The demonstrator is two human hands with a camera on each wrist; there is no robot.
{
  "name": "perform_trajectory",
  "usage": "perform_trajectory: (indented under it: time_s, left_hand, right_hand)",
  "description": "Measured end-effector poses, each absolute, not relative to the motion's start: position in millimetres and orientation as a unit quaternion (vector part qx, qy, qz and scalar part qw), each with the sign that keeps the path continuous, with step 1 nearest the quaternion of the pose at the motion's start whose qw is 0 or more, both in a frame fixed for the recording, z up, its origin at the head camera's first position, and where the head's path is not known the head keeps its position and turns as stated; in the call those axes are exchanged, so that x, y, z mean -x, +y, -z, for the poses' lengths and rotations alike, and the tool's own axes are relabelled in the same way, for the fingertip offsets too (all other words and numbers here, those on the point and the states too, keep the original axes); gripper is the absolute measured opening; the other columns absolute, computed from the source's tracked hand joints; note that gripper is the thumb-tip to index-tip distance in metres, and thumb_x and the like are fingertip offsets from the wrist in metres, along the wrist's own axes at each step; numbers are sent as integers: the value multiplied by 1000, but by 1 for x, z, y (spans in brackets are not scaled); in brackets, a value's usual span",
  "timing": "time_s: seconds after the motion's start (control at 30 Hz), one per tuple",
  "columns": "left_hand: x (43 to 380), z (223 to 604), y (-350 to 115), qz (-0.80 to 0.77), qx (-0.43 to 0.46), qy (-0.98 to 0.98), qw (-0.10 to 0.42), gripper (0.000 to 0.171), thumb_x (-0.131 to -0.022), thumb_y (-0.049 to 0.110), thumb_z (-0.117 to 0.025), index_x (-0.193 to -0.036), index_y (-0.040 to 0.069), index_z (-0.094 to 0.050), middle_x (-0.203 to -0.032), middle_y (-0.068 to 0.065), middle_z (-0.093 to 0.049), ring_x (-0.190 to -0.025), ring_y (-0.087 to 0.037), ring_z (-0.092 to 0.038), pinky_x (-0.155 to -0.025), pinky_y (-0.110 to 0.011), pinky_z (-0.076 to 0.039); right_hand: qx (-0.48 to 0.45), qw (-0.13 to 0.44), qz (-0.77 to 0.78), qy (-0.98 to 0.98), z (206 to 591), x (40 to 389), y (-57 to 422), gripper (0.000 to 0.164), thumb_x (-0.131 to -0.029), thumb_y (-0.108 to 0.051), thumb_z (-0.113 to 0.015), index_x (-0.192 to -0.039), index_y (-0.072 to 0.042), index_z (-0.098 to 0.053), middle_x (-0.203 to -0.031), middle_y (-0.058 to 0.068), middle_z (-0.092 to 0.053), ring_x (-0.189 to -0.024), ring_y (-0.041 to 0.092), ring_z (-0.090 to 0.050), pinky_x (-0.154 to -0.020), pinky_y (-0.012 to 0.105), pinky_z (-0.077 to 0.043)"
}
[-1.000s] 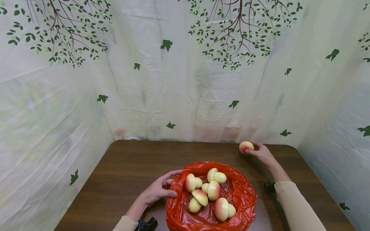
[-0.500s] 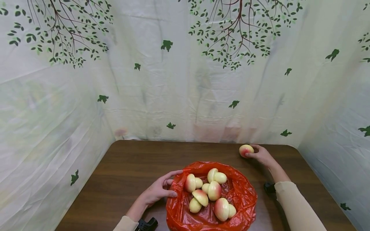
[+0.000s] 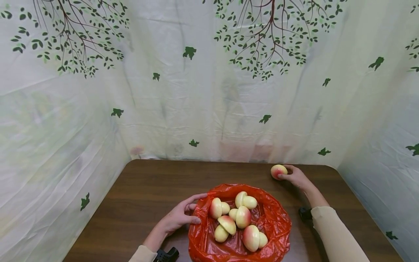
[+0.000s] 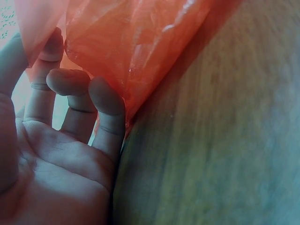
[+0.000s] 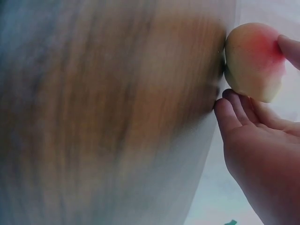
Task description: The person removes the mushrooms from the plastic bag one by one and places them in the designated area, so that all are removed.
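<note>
An open red plastic bag (image 3: 278,218) stands at the table's front with its rim spread wide. Inside lie several toy mushrooms (image 3: 251,237) with pink-and-yellow caps and pale stems. My left hand (image 3: 178,217) holds the bag's left rim. In the left wrist view, the thin red plastic (image 4: 122,51) passes between thumb and index finger, while the other fingers curl loosely beside it. At the table's back right, my right hand (image 3: 296,177) grips another mushroom (image 3: 278,171) between thumb and fingers. The right wrist view shows that mushroom (image 5: 255,58) right at the tabletop, cap toward the thumb.
The brown wooden table (image 3: 157,182) has rounded back corners. A pale curtain (image 3: 209,91) printed with branches and leaves hangs behind it and along both sides. Dark camera straps (image 3: 166,254) circle both wrists.
My right hand has lowered slightly toward the tabletop with the mushroom, then stayed nearly still. The left hand and the bag hold their place.
</note>
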State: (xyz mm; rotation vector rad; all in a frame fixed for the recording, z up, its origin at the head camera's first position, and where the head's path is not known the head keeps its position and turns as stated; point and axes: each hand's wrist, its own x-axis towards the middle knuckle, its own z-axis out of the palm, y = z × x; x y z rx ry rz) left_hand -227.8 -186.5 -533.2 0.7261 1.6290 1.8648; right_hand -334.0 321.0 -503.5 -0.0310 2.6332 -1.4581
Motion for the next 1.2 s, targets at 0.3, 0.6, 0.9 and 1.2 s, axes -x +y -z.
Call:
perform_trajectory:
  time_s: [0.3, 0.6, 0.9, 1.2]
  left_hand:
    - [227, 532, -186, -696, -279, 603, 272, 79, -101, 1, -68, -167, 5, -26, -128, -19, -75, -105, -16, -78, -87, -35, -65]
    - [228, 532, -186, -696, -274, 604, 275, 79, -101, 1, -69, -167, 7, -27, -130, -17, -75, -107, -17, -78, -88, -37, -65]
    - [227, 534, -187, -698, -279, 602, 270, 78, -101, 1, -68, -167, 5, -27, -130, -20, -75, -107, -17, -78, -87, -36, -65]
    - [227, 532, -186, -696, -279, 602, 275, 78, -101, 1, -68, -167, 8, -27, -130, -15, -76, -107, -16, -78, -88, -36, -65]
  right_hand:
    - [2, 77, 485, 871, 501, 333, 322, 83, -101, -28, -71, -158, 16, -29, -157, 41, -39, -142, 54, -44, -123, 68, -34]
    - [3, 75, 484, 872, 499, 334, 322, 84, -101, -29, -72, -158, 15, -29, -156, 41, -40, -141, 54, -44, -123, 68, -35]
    - [17, 70, 500, 863, 492, 330, 327, 85, -102, -34, -70, -160, 12, -29, -164, 38, -34, -150, 54, -37, -125, 69, -30]
    - [49, 68, 521, 850, 469, 323, 326, 84, -104, -31, -68, -164, 8, -23, -169, 34, -27, -158, 54, -24, -125, 73, -23]
